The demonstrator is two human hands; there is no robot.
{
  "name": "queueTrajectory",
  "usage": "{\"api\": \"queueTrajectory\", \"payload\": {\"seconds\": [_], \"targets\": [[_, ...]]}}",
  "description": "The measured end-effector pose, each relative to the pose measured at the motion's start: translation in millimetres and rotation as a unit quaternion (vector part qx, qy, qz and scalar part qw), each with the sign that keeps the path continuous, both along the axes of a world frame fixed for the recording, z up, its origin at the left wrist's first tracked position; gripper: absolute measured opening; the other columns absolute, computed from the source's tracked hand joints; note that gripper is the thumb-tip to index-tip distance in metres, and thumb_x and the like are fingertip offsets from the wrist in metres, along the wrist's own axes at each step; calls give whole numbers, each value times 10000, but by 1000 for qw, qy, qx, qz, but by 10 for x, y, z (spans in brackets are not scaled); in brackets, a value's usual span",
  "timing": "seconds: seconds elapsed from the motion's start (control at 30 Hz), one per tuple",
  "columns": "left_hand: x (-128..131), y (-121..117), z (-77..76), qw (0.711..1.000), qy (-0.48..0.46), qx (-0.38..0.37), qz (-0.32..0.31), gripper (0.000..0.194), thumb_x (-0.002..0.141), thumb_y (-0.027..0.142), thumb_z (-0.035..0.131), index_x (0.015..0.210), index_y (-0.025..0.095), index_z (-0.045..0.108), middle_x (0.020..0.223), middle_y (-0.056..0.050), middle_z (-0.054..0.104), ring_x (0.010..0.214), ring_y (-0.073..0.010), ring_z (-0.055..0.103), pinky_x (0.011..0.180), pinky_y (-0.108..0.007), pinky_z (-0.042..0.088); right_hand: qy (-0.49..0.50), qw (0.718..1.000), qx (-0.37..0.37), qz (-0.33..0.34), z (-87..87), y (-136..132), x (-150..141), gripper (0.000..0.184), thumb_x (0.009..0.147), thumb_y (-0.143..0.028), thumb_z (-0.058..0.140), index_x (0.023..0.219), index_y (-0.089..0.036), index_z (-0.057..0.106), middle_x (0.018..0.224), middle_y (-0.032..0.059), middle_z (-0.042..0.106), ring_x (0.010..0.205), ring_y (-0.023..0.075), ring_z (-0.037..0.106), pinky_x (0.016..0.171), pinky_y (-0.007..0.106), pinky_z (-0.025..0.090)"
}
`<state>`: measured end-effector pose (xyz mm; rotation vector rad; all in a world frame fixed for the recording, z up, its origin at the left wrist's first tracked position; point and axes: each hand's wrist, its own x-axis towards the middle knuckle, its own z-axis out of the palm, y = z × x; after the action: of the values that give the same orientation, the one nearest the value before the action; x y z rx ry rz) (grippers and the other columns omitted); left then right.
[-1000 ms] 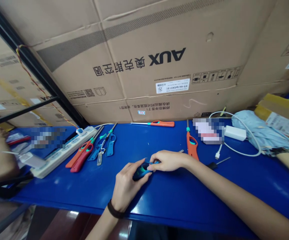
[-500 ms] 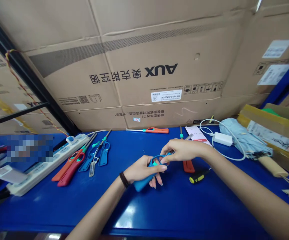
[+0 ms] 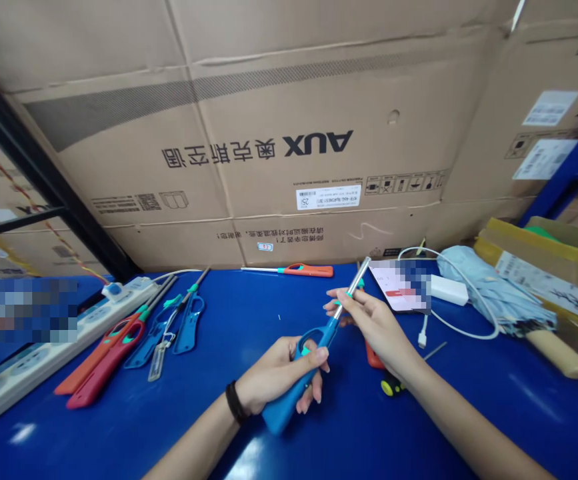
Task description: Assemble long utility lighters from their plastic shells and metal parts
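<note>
My left hand [image 3: 281, 373] wraps around the handle of a blue stick lighter [image 3: 281, 410], with the thumb lying near its green trigger. The lighter's metal tube [image 3: 363, 270] slants up and to the right, with green bits near its middle. There my right hand [image 3: 369, 320] pinches the tube between thumb and fingers. Partly behind my right hand lies an orange lighter [image 3: 374, 357]. A yellow and black screwdriver [image 3: 391, 387] rests beside my right forearm, which covers part of it.
Left on the blue table [image 3: 193, 420] lie an orange lighter [image 3: 91, 363], a red lighter [image 3: 101, 373], an opened blue lighter shell [image 3: 189, 327] and a white power strip [image 3: 61, 340]. Another orange lighter [image 3: 309, 270] lies at the back. Rightward are a phone [image 3: 393, 280], white charger [image 3: 447, 290] and folded umbrella [image 3: 493, 287].
My right hand has moved from the lighter's neck up along its metal tube, which now shows clearly. My left hand keeps its hold. The view has shifted slightly.
</note>
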<state>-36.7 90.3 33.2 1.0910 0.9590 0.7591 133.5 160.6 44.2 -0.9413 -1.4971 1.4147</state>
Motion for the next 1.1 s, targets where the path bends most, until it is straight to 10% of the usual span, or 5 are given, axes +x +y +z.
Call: {"api": "queueTrajectory", "payload": {"seconds": [1.1], "targets": [[-73, -31, 149, 998, 31, -49, 8, 423, 828, 543, 526, 833, 126, 595, 477, 15, 591, 312, -68, 507, 322, -134, 380, 138, 986, -87, 22, 88, 9, 60, 376, 851, -412, 559, 1136, -172, 606, 884, 90, 724, 776, 194, 703, 702, 324, 573]]}}
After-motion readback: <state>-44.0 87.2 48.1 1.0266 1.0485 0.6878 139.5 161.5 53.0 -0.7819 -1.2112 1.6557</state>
